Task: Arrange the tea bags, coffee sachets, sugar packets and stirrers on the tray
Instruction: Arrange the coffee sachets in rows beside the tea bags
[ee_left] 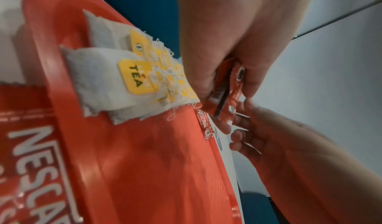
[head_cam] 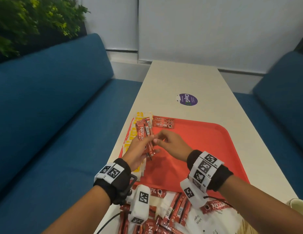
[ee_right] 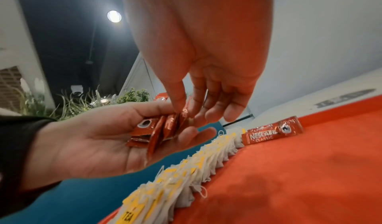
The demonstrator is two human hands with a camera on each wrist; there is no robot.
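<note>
Left hand (head_cam: 137,152) palm-up over the tray's left edge, fingers loosely curled round a bunch of red coffee sachets (head_cam: 144,134) fanned upright in the palm; thumb lies across them. Right hand (head_cam: 171,144) above the tray, thumb and forefinger pinching the end of one sachet in that bunch, remaining fingers (ee_right: 233,111) relaxed and hanging spread, touching nothing. Nearest the person, off the tray's near rim: loose pile of coffee sachets (head_cam: 177,210) mixed with white sugar packets (head_cam: 199,218) on the counter (head_cam: 184,78); a pale cup rim (head_cam: 297,202) at far right edge, contents not visible. Red tray (head_cam: 206,141) sits on the counter, its middle bare. Along the tray's left side, a long overlapped row of tea bags (ee_right: 198,168), white pouches with yellow tags, running from near to far; the left hand hovers just over this row. At the tray's far-left corner, two or so coffee sachets (head_cam: 163,124) lie flat side by side, just past the end of the tea row. Beyond the tray, a round purple sticker (head_cam: 187,99) on the counter. Blue benches (head_cam: 54,98) flank both sides; green foliage (head_cam: 29,19) upper left.
</note>
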